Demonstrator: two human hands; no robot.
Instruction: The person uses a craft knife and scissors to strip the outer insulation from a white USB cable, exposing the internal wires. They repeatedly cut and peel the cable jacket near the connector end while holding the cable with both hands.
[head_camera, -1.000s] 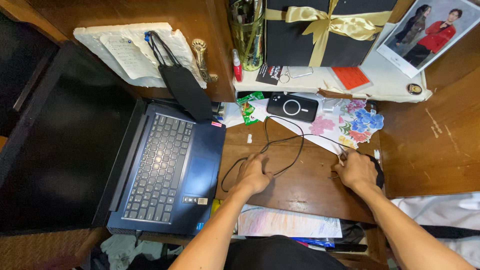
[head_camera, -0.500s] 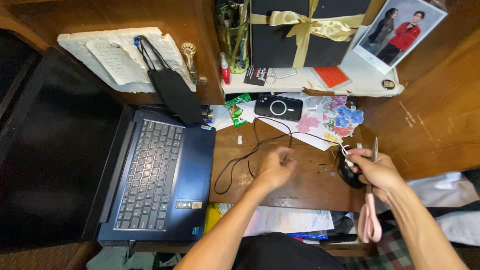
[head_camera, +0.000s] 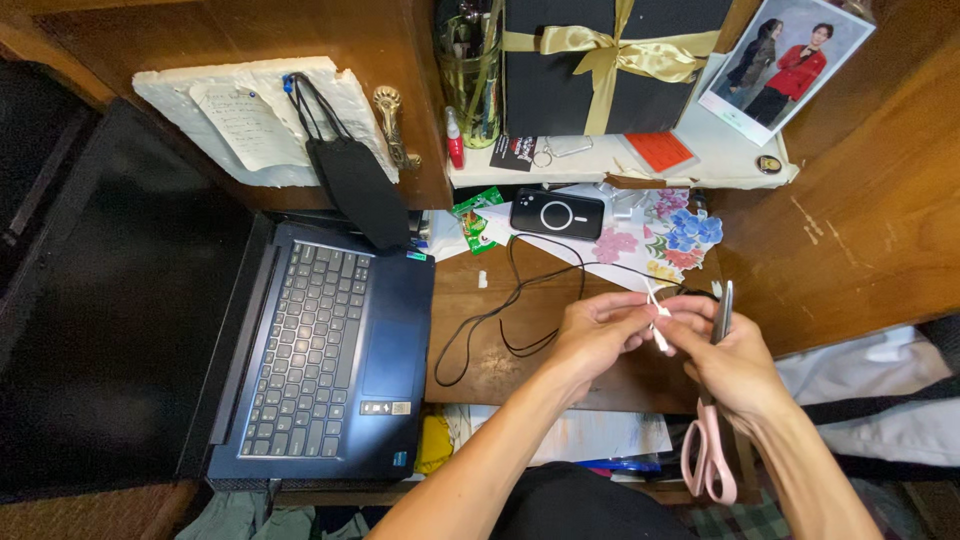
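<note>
My left hand (head_camera: 596, 331) and my right hand (head_camera: 728, 360) meet above the wooden desk (head_camera: 520, 360), right of centre. Both pinch a small white strip (head_camera: 657, 318) between their fingertips. My right hand also grips pink-handled scissors (head_camera: 710, 440), blades pointing up past the fingers and handles hanging below the wrist. A thin black cable (head_camera: 505, 310) loops over the desk just left of my left hand and runs off under my hands.
An open blue laptop (head_camera: 325, 350) lies at the left. A black phone (head_camera: 557, 214) rests on flowered paper (head_camera: 665, 235) behind my hands. Above stand a black gift box with gold ribbon (head_camera: 610, 60), a pen cup (head_camera: 470, 70), a photo (head_camera: 785, 55) and a hanging black mask (head_camera: 355, 180).
My hands lifted off the desk and came together. My right hand picked up the scissors from the desk's right side, and both hands now pinch the white strip.
</note>
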